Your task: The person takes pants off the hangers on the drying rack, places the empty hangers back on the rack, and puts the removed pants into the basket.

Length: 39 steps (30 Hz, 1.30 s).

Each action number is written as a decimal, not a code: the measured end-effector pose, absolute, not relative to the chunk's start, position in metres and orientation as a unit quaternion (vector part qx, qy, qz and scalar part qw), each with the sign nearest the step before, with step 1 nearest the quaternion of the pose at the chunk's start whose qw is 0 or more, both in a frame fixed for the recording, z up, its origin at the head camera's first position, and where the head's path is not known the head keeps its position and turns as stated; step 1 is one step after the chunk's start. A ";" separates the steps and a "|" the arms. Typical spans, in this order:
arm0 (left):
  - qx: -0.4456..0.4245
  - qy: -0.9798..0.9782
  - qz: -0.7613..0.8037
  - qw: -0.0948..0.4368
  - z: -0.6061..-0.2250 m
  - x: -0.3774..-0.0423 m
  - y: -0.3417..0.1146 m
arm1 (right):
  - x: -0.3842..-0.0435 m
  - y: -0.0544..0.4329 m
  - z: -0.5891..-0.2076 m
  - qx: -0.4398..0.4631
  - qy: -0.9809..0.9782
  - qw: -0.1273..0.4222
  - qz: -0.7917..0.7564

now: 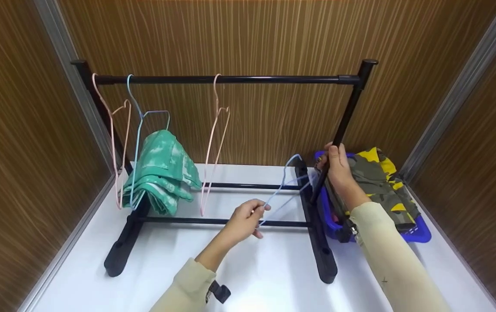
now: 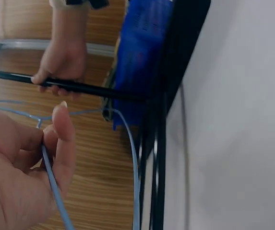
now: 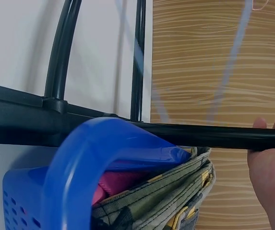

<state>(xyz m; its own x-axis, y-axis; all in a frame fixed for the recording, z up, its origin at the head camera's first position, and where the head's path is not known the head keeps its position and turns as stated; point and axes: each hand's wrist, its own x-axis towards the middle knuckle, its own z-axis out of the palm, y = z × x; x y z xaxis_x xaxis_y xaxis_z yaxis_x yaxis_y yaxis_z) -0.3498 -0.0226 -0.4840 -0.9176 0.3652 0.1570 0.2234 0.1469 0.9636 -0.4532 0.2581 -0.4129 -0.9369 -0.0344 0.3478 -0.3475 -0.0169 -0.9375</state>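
Observation:
My left hand (image 1: 245, 219) pinches a light blue wire clothes hanger (image 2: 136, 167) between thumb and fingers, low in front of the rack's right half. The hanger is bare and tilted, its hook pointing up and to the right. My right hand (image 1: 338, 169) grips the right upright post (image 1: 346, 117) of a black clothes rack; in the left wrist view its fingers curl round the post. Just beside that hand, a blue plastic basket (image 1: 423, 234) holds folded camouflage clothing (image 1: 364, 173) in grey-green and yellow. A bit of pink fabric (image 3: 113, 183) shows inside the basket.
From the rack's top rail (image 1: 273, 79) hang a pink hanger (image 1: 112, 130) at far left, a blue hanger (image 1: 137, 138) by a green tie-dye garment (image 1: 165, 160), and another pink hanger (image 1: 211, 138) mid-rail. Wood-grain panels (image 1: 273, 34) enclose the white table (image 1: 273, 268).

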 end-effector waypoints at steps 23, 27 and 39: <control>0.200 0.615 0.761 0.048 -0.410 -0.325 -0.002 | -0.454 0.257 -0.419 0.141 -0.688 0.128 0.701; 0.211 0.594 0.776 0.040 -0.394 -0.330 0.002 | -0.454 0.257 -0.419 0.137 -0.695 0.128 0.694; 0.217 0.553 0.804 0.018 -0.361 -0.344 0.007 | -0.454 0.259 -0.422 0.137 -0.694 0.116 0.698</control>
